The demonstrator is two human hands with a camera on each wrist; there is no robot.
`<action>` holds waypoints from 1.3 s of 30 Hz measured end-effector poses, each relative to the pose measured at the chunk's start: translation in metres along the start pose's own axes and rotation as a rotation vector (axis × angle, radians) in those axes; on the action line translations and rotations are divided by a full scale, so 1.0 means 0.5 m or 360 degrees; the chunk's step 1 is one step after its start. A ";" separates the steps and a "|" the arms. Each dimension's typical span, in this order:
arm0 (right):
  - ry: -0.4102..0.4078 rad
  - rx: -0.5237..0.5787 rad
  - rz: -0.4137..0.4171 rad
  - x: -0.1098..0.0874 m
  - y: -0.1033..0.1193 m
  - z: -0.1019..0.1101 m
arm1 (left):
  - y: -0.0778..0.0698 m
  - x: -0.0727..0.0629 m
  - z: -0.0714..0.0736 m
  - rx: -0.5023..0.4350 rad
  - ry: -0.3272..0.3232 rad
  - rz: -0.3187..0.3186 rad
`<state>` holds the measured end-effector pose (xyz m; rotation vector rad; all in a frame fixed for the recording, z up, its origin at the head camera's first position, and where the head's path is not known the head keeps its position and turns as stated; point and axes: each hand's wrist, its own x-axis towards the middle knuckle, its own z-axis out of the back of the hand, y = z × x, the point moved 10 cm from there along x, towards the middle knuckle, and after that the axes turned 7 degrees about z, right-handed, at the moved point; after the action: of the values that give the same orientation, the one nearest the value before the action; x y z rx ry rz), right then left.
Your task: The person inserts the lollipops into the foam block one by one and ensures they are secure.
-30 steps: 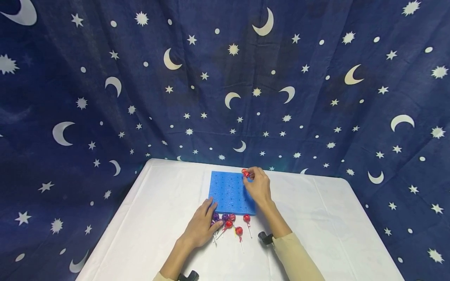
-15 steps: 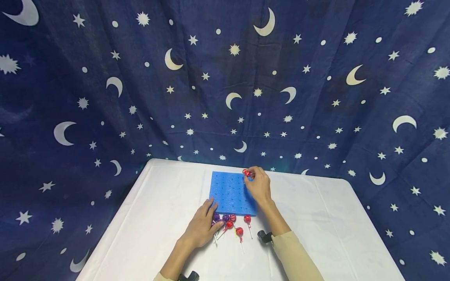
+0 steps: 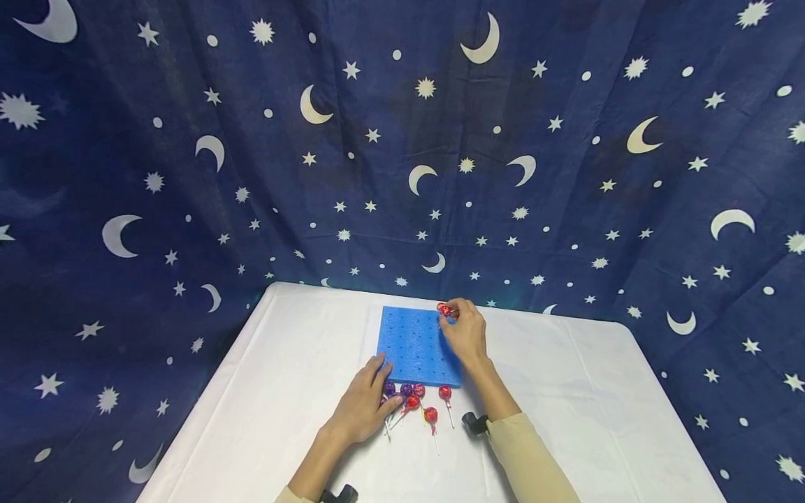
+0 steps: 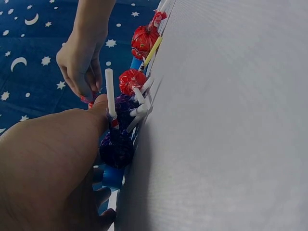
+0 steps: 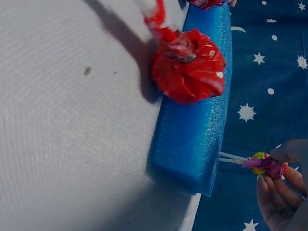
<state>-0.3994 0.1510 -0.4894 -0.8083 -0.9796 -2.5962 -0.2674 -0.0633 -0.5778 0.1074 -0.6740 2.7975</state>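
A blue foam board (image 3: 409, 346) with rows of small holes lies on the white table. At its far right corner my right hand (image 3: 467, 333) pinches a red-wrapped lollipop (image 5: 276, 168) between thumb and fingers. A second wrapper, partly yellow, shows right beside it, and two white sticks reach to the foam in the right wrist view. My left hand (image 3: 361, 409) rests with extended fingers at the board's near left corner. Its thumb lies over purple lollipops (image 4: 117, 151), partly hiding them.
Along the board's near edge lie more lollipops: a red one (image 3: 412, 402) in the cluster, another red one (image 3: 430, 414) nearer me, and a red one (image 3: 445, 392) to the right. A dark blue star-and-moon curtain (image 3: 377, 175) hangs behind the white table (image 3: 302, 349).
The head view has shifted slightly. The two red lollipop heads at my right hand now appear closer to level with each other. My left hand stays in place on the board.
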 end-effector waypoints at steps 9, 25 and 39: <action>0.0013 0.0007 -0.0018 0.003 -0.011 0.002 | -0.007 -0.002 0.001 -0.0035 -0.0094 -0.0058; 0.0054 -0.0017 -0.0051 -0.006 -0.024 -0.008 | -0.017 -0.001 0.010 -0.0036 -0.0079 -0.0068; 0.0079 -0.0059 -0.0049 -0.009 -0.023 -0.006 | -0.002 -0.002 0.004 -0.0037 -0.0102 -0.0069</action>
<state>-0.4019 0.1577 -0.5001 -0.7394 -0.9405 -2.6546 -0.2661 -0.0636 -0.5755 0.2051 -0.7101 2.7544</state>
